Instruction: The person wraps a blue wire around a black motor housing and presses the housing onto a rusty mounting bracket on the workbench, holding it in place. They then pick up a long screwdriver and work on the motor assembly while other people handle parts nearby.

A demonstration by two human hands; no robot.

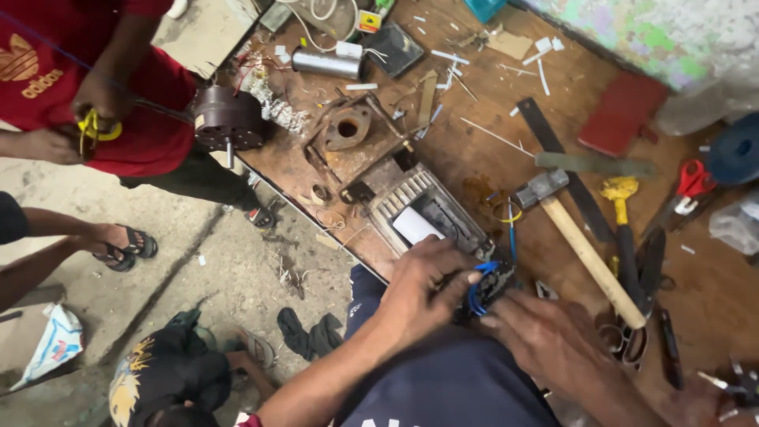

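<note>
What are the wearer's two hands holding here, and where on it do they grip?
Both hands hold a small dark part with blue wires: the left hand grips its left side, fingers over the top; the right hand pinches its right edge.

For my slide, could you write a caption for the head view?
Both hands, left hand and right hand, grip a small black part with blue wires at a cluttered workbench.

White-blue printed bag (54, 348) on floor
</note>
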